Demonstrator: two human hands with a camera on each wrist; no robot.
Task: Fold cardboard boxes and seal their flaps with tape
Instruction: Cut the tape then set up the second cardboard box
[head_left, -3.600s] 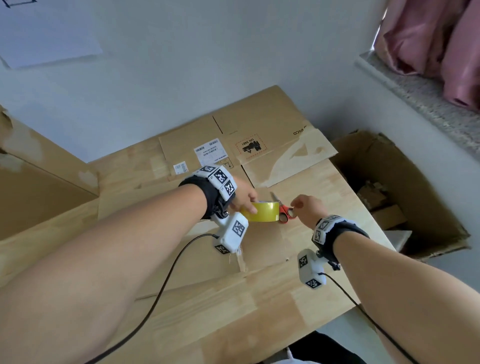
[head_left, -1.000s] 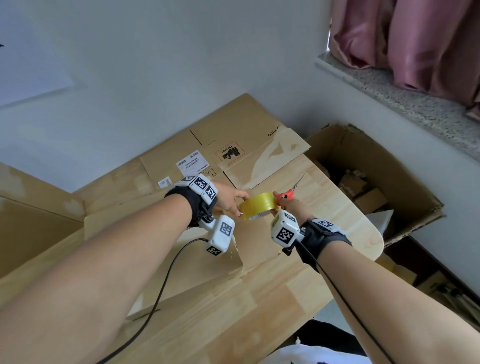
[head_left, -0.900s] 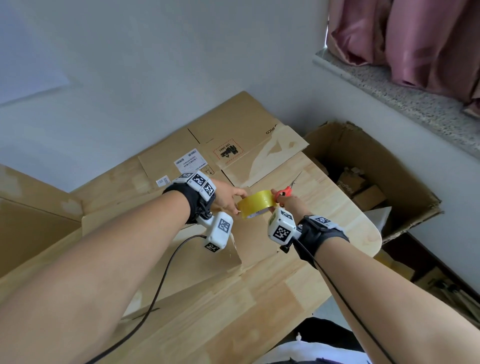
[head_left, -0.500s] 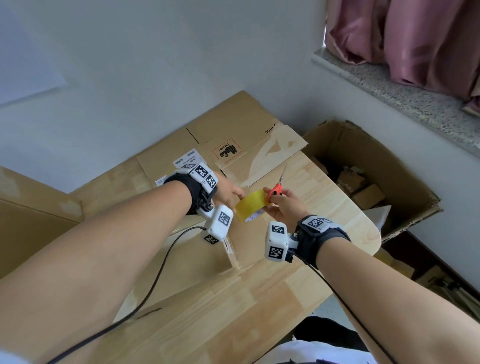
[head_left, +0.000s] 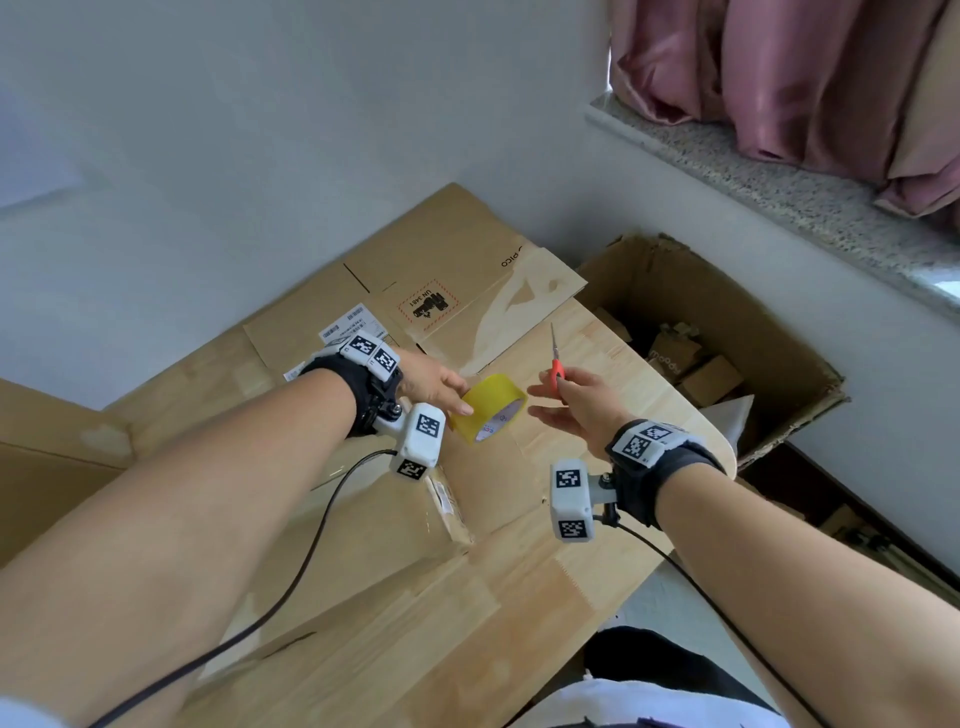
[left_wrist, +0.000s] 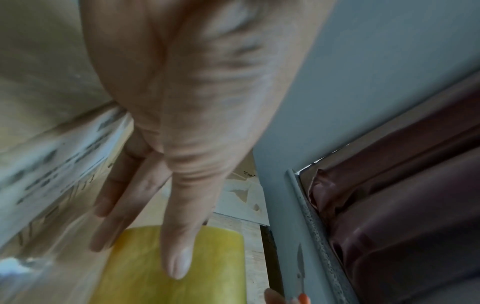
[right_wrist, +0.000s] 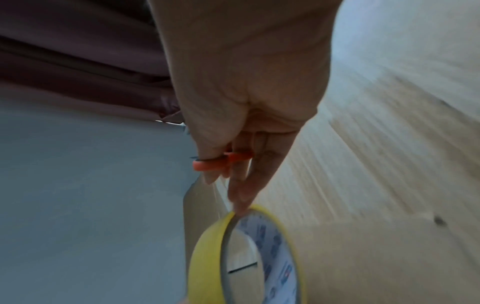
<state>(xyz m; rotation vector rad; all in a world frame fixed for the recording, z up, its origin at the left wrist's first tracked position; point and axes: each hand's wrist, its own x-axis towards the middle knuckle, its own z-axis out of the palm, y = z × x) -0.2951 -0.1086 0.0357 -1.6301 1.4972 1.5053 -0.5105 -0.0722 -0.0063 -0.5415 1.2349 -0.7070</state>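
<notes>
My left hand grips a yellow tape roll by its outer face and holds it above the table. In the left wrist view my fingers lie along the tape roll. My right hand holds small red-handled scissors, blades closed and pointing up. In the right wrist view the scissors sit on my thumb and fingers, and one extended fingertip touches the rim of the tape roll. A flattened cardboard box with labels lies behind my hands. Another cardboard sheet lies below them.
The wooden table ends in a rounded edge on the right. Beside it on the floor stands an open cardboard box with scraps inside. A wall, a stone sill and pink curtains are behind.
Both hands have lifted the tape roll and scissors off the table. Over the last half second my right hand has drawn slightly right of the roll and the scissors now point upward.
</notes>
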